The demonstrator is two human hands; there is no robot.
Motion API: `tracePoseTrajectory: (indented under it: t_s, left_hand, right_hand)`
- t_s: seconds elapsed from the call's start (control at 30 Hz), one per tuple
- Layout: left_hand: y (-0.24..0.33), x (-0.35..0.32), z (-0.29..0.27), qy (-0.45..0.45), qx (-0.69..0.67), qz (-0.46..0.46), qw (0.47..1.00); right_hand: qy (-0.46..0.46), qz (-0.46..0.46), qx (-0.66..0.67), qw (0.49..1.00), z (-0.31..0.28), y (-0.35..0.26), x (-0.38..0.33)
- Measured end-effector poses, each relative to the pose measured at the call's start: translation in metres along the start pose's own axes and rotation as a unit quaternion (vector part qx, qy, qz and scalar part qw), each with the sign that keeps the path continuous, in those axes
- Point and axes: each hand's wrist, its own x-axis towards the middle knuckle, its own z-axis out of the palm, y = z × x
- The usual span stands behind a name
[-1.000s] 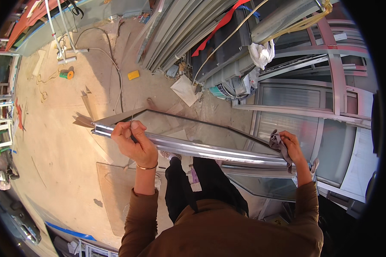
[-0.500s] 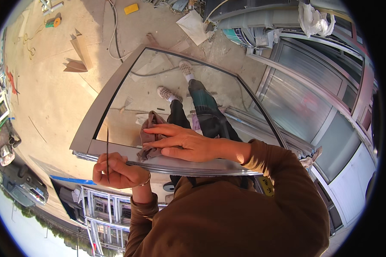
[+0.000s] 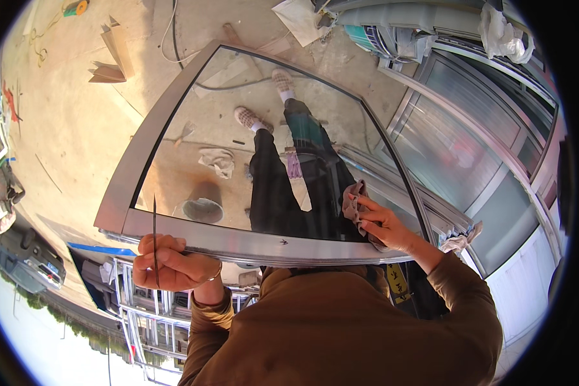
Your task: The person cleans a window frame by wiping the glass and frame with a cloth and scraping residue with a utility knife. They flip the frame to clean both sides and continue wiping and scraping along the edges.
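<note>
In front of me lies a glazed window sash, its clear glass (image 3: 270, 96) set in a grey metal frame (image 3: 125, 174). Near the frame's near-left corner, my left hand (image 3: 177, 265) is closed on a thin, dark, pointed strip (image 3: 154, 222) that stands upright. I cannot tell whether this is a blade. My right hand (image 3: 389, 225) presses a crumpled greyish-pink rag (image 3: 354, 201) on the glass near its right end, fingers bent over the cloth. Part of the rag is hidden under the hand.
Through the glass show a grey bucket (image 3: 207, 204), a crumpled whitish cloth (image 3: 217, 161) and my legs. Several framed panels (image 3: 457, 161) lean at the right. Folded cardboard (image 3: 114, 58) lies on the floor to the left. Metal frames (image 3: 151, 309) stand at the lower left.
My right hand has wiped the rag rightward across the glass, from its left-middle to its right end. My left hand still grips the dark strip. The view has shifted slightly.
</note>
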Motion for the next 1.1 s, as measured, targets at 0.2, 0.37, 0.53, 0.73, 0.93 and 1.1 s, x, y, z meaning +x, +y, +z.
tracePoseTrajectory:
  t_s: [0.2,0.37,0.53,0.73,0.93,1.1]
  left_hand:
    - [-0.007,0.005,-0.011,-0.041,0.014,0.02,0.999]
    - [-0.007,0.001,-0.01,-0.029,0.007,0.019,0.999]
    - [-0.003,0.003,-0.005,-0.02,-0.004,0.013,1.0]
    - [-0.005,0.003,-0.007,-0.02,0.005,0.02,1.0]
    - [-0.001,0.002,0.002,-0.001,-0.015,0.017,1.0]
    - [0.008,0.01,0.003,-0.03,0.002,0.013,0.999]
  right_hand:
    - [-0.171,-0.291,-0.001,0.941,0.083,-0.086,0.134]
    - [-0.153,-0.193,0.0,0.969,0.035,-0.087,0.07]
    - [-0.155,-0.236,-0.037,0.958,0.058,-0.096,0.1]
    - [-0.142,-0.289,-0.011,0.947,0.047,-0.094,0.094]
    - [-0.165,-0.283,-0.058,0.943,0.059,-0.092,0.108]
    - [-0.171,-0.43,-0.054,0.885,0.13,-0.149,0.226]
